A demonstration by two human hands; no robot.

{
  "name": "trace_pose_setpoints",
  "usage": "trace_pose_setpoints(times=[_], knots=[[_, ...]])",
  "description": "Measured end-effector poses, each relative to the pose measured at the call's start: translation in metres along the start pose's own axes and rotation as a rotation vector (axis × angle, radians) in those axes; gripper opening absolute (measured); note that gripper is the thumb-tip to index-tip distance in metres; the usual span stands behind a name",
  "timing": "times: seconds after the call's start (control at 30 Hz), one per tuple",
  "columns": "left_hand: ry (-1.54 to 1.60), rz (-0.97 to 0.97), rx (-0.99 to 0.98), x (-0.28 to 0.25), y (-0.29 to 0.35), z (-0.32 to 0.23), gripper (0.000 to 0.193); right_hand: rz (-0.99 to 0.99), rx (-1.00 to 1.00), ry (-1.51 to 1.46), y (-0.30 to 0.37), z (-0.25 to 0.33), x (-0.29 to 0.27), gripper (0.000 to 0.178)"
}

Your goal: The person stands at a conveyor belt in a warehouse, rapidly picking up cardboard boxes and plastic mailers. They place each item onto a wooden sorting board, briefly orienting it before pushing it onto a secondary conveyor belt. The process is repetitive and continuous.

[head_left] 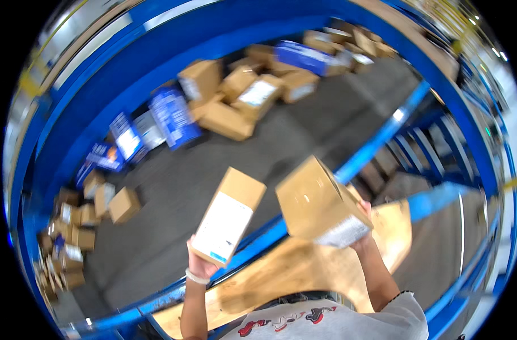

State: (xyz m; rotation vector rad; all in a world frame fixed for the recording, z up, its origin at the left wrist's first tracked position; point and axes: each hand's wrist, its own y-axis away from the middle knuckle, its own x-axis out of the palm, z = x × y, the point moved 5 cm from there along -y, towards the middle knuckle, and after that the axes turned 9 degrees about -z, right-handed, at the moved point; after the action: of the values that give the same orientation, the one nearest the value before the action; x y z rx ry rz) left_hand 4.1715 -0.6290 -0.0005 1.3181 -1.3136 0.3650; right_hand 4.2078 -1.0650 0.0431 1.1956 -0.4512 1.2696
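My left hand (200, 263) grips the lower end of a long cardboard box (244, 187) with a large white label on its upper face; a pale band circles that wrist. In my right hand (363, 231) is a bigger, squarer cardboard box (305, 198), held at its right side, with a white label on its near face. Both boxes are raised over the near blue edge, apart from each other. Most of my right fingers are hidden behind the box.
A dark conveyor belt (173, 195) lies beyond a wooden ledge (304, 269) and a blue rail (377, 137). Cardboard boxes (227, 119) and blue packages (174, 117) pile along the far blue wall. More small boxes (71, 238) crowd the left end. Blue metal framing (440, 147) stands at right.
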Motion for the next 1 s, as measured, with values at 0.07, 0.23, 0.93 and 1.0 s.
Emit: trace_pose_setpoints(times=[0.07,0.23,0.93,1.0], knots=[[-0.246,-0.170,-0.041,0.002,-0.015,0.068,0.084,-0.271,-0.077,-0.038,0.100,0.024,-0.081,0.063],[-0.816,-0.145,-0.621,0.051,-0.060,0.246,0.085,-0.766,-0.031,-0.094,0.337,0.013,-0.280,0.074],[-1.695,0.532,0.250,0.178,-0.065,0.325,0.087,-1.718,-1.000,-0.095,0.448,0.116,-0.368,0.092],[-1.708,0.589,0.230,0.184,-0.073,0.333,0.085,-1.506,-0.930,-0.116,0.437,0.082,-0.386,0.063]])
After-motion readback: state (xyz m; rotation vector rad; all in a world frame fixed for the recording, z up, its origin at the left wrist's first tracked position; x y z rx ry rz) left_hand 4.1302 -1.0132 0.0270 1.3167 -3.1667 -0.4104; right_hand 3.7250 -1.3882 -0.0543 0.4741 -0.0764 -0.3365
